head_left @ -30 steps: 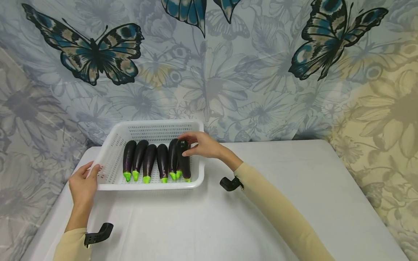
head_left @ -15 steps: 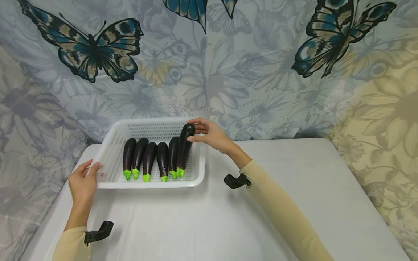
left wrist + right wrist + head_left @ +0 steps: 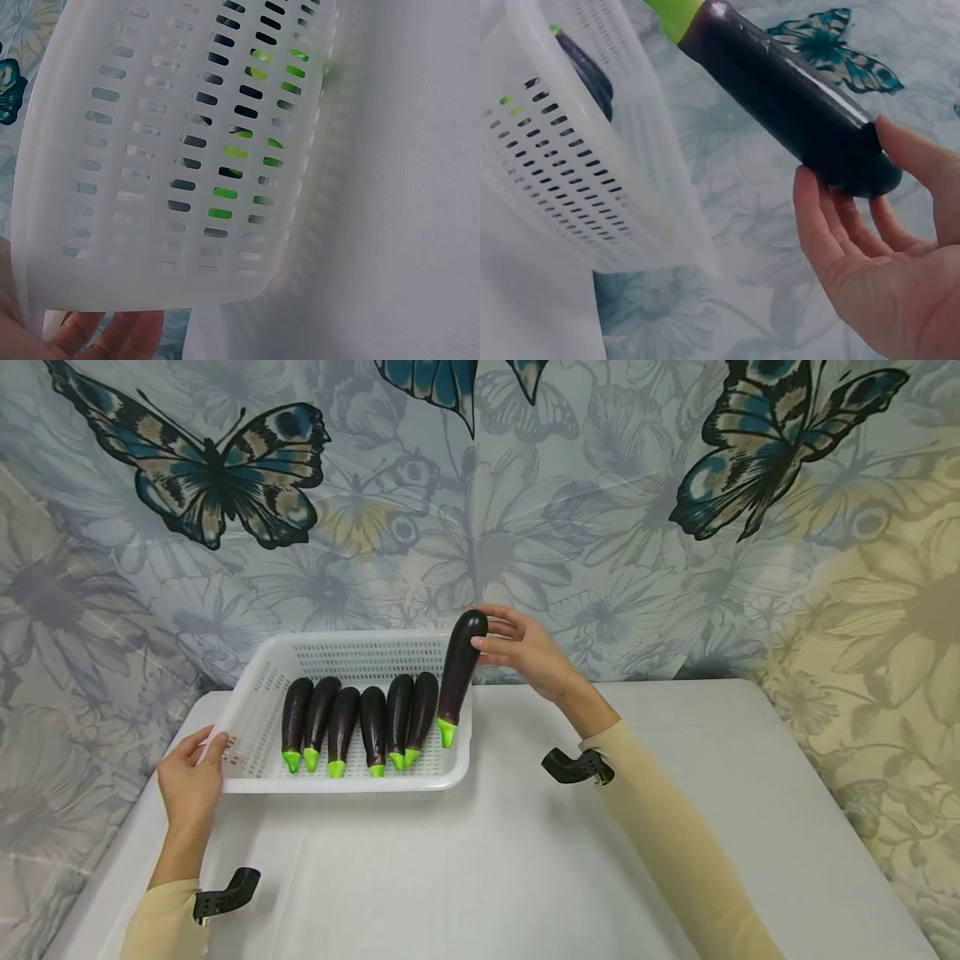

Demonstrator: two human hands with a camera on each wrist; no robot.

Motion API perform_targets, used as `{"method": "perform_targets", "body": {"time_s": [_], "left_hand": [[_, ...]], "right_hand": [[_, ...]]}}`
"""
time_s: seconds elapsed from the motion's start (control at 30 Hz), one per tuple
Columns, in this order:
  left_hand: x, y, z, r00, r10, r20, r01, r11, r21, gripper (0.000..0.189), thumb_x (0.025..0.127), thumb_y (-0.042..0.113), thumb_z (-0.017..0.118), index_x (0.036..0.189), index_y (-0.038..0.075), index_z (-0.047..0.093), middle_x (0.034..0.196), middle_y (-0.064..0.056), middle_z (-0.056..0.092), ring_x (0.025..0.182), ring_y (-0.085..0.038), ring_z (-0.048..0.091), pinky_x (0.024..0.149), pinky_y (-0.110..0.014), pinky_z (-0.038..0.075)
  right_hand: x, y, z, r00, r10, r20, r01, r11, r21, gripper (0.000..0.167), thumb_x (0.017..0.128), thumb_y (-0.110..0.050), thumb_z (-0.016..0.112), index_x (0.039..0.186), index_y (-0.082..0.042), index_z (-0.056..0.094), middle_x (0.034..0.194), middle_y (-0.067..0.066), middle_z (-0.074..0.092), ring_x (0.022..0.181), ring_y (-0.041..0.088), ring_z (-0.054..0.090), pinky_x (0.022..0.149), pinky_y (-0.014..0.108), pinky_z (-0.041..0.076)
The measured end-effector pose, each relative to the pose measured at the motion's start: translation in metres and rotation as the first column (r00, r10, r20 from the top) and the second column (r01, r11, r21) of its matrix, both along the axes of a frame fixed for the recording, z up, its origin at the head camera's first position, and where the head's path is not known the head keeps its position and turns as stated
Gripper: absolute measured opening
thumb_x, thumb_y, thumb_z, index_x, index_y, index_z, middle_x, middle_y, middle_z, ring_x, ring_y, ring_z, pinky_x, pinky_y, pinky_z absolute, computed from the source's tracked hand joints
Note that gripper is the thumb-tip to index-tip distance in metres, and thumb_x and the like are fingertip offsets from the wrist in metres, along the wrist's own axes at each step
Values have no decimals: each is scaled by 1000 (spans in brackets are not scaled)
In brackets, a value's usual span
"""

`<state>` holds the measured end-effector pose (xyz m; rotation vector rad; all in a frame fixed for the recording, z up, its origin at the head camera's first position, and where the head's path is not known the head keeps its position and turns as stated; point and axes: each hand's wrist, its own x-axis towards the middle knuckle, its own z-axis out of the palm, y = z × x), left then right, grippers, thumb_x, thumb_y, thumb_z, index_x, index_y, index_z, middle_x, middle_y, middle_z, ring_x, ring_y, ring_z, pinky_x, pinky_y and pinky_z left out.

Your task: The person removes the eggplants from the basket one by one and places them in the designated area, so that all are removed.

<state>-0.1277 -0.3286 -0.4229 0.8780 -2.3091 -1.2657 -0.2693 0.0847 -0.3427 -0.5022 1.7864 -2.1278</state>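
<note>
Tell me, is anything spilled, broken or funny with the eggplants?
Nothing looks spilled or broken. Six eggplants lie roughly in a row in the basket, green ends all toward the near side. Only the seventh eggplant is out of the row, because the right hand is holding it up.

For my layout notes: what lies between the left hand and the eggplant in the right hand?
Six other eggplants, side by side in the white basket, lie between the left hand and the held eggplant; the head view shows this.
</note>
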Motion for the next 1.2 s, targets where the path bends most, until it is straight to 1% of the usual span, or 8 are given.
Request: {"method": "perform_targets", "body": {"time_s": [0.13,0.27,0.37,0.57,0.73,0.93,1.03,1.2], "left_hand": [[0,0,0,1000,6,6,-6,1000,1,48,102,31,51,141,4,52,126,-24,59,71,11,47,57,-7,40],[0,-1,-1,1000,9,1,-9,1000,-2,47,101,31,52,140,4,53,125,-24,59,69,12,47,57,-7,40],[0,-1,-1,1000,8,1,-8,1000,-6,47,101,31,52,140,4,53,125,-25,60,68,13,46,56,-7,40],[-1,-1,-1,1000,-1,-1,1,1000,5,48,102,31,51,141,3,52,124,-24,60,67,12,48,55,-8,42],[0,-1,-1,1000,0,-3,0,1000,1,48,102,31,51,141,3,52,123,-25,60,67,13,47,56,-8,41],[0,-1,0,1000,4,3,-4,1000,4,48,102,31,50,141,3,51,126,-25,59,69,11,46,57,-7,40],[-1,-1,0,1000,2,-5,-2,1000,4,48,102,30,51,141,3,51,127,-25,59,72,10,47,58,-6,39],[1,0,1,1000,6,15,-6,1000,2,48,102,30,51,142,4,50,131,-24,58,80,3,51,60,-7,39]], "right_hand": [[0,13,-2,999,-5,50,7,999,-41,54,94,2,59,144,-1,41,119,9,58,104,19,61,93,40,51],[-2,24,-6,997,-16,80,18,999,-32,50,96,1,56,144,1,41,111,5,60,99,17,63,94,41,51],[-3,31,-9,994,-26,108,28,1000,-15,51,98,-2,55,145,1,38,112,5,58,99,17,62,96,41,49],[-6,41,-19,982,-90,168,89,996,11,55,98,-4,56,148,1,34,112,4,58,96,15,63,98,42,48],[-8,45,-32,969,-128,211,119,991,55,58,97,-5,58,149,0,33,113,4,59,93,16,63,98,42,47],[-11,49,-55,964,-138,227,112,986,126,61,95,-7,61,149,1,33,111,4,62,90,13,65,96,40,49],[-12,52,-66,960,-147,239,110,981,163,63,95,-9,63,149,1,33,114,6,61,89,11,66,94,38,51],[-14,58,-83,960,-120,255,65,975,214,62,96,-12,63,149,1,34,132,19,56,96,14,66,93,36,51]]}}
